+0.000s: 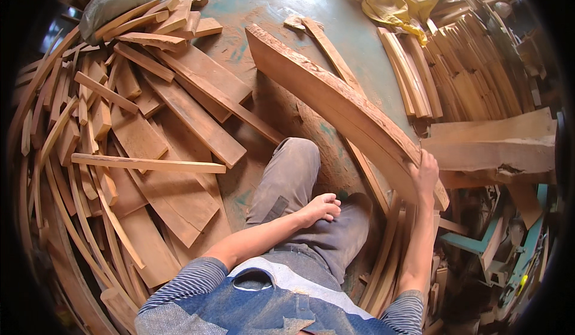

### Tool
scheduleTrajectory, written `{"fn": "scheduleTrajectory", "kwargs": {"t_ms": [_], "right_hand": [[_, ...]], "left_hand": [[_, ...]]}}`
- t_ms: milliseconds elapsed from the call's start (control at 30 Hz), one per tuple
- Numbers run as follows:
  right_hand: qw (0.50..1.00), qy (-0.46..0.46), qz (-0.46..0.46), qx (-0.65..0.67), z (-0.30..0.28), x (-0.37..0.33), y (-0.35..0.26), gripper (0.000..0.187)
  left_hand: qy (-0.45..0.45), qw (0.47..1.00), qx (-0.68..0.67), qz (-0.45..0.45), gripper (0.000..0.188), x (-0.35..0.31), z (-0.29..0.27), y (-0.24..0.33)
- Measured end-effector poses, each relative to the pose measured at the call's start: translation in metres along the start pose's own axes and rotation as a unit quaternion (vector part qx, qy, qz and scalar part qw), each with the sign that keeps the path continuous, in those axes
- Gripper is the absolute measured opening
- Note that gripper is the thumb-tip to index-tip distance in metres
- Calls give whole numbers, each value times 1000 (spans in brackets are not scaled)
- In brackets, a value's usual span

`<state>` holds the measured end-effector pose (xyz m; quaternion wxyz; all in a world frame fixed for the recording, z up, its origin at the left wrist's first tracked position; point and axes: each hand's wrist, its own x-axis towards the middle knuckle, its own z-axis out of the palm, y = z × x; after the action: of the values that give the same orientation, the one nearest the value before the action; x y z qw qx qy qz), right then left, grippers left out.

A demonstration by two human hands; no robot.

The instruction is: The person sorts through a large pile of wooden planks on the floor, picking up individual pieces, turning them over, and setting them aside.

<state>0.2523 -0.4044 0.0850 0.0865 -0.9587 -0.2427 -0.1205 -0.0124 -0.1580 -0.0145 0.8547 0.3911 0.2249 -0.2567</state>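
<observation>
A long, thick wooden plank point(335, 116) with a rough upper edge stands on its side, running from the upper middle toward my right. My right hand point(424, 170) grips its near end, fingers over the rough edge. My left hand point(321, 210) rests above my thigh with its fingers loosely curled and nothing visible in them. A narrower wooden strip point(331, 56) slants beneath the plank and comes out on its near side.
To my left rises a jumbled heap of boards point(179, 209), topped at the back by a grey sack point(120, 5). Stacked slats point(473, 74) and a yellow cloth point(402, 2) lie at the far right. Nearer stand a wide wooden slab point(491, 146) and a green metal frame point(464, 243).
</observation>
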Motion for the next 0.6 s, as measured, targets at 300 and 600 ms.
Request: {"fn": "scheduleTrajectory", "kwargs": {"t_ms": [300, 600], "right_hand": [[1000, 11, 15, -11, 4, -3, -2, 59], [999, 10, 16, -28, 2, -2, -6, 59]], "left_hand": [[4, 1000, 14, -13, 76, -1, 7, 2], [0, 1000, 7, -10, 68, -1, 8, 4]]}}
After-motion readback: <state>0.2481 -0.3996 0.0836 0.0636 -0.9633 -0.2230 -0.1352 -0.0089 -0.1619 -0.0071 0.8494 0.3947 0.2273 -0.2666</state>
